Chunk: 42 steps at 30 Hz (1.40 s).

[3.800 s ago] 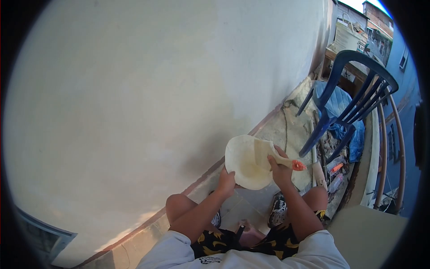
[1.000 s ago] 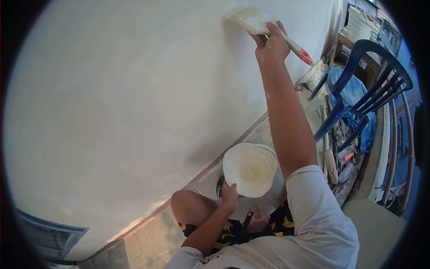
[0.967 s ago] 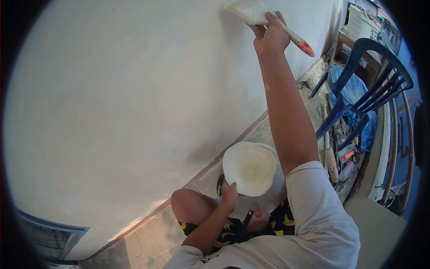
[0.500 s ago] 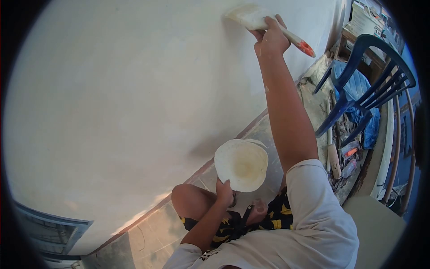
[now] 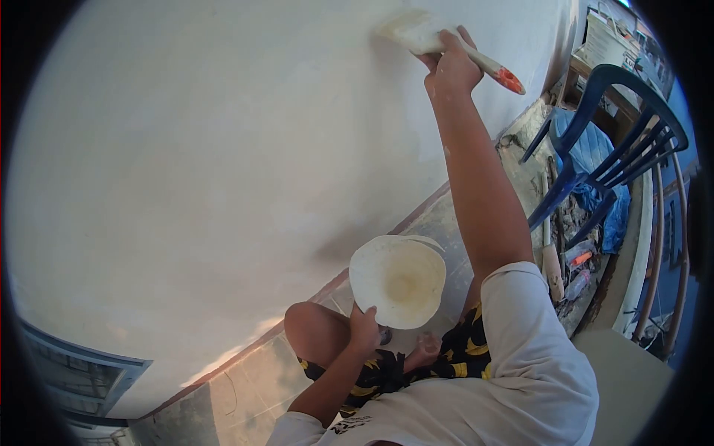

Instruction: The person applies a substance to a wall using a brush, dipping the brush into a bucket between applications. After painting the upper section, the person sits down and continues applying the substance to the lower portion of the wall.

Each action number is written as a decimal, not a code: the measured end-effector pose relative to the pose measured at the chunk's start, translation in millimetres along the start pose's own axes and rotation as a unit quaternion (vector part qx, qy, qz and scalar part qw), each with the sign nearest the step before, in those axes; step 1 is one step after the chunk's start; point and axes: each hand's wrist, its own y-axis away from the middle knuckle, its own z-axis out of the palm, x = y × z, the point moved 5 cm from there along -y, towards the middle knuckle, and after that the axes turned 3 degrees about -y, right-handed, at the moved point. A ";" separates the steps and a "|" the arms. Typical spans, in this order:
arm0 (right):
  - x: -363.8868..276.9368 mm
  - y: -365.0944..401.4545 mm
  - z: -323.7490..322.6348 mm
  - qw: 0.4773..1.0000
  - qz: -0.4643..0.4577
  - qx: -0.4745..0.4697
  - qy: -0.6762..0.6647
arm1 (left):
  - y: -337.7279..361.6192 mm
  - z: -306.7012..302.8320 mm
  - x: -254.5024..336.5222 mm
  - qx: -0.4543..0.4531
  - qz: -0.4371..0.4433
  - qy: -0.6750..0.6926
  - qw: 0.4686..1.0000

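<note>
A wide paint brush (image 5: pixel 418 31) with pale bristles and an orange-tipped handle lies against the white wall (image 5: pixel 186 149) at the top. My right hand (image 5: pixel 452 65) is wrapped round it where bristles and handle meet, with the arm stretched far out. Lower down, my left hand (image 5: pixel 364 327) grips the near rim of a round, white-coated container (image 5: pixel 399 282). Its inside is pale, with a yellowish patch at the bottom. The container hangs over the floor near my bent knees.
A dark blue plastic chair (image 5: pixel 595 149) stands at the right, with blue plastic sheeting (image 5: pixel 616 223) and debris below it. Behind is a white bucket (image 5: pixel 606 41). A blue-grey window frame (image 5: pixel 89 364) is at lower left. The tiled floor (image 5: pixel 260 379) meets the wall.
The container and my left hand have shifted slightly down and to the left. My right hand and the brush are almost where they were against the wall.
</note>
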 end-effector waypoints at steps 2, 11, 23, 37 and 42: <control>-8.6 -11.9 37.3 0.997 -0.030 -0.071 -0.026 | 9.2 5.6 11.0 0.000 -0.024 0.011 1.000; 46.4 3.2 -125.0 0.983 0.106 0.082 0.123 | -10.7 14.9 18.0 -0.028 0.017 0.002 0.999; 73.2 -15.3 -148.4 0.988 0.087 0.046 0.122 | -4.2 11.3 -2.6 0.026 -0.059 0.000 0.998; 4.1 -15.3 1.9 0.995 -0.023 -0.101 0.010 | -16.6 16.4 -5.7 0.052 -0.025 0.013 0.998; 75.0 -3.7 -140.7 0.988 0.062 0.020 0.137 | -16.8 7.8 -12.2 0.035 -0.022 0.019 0.999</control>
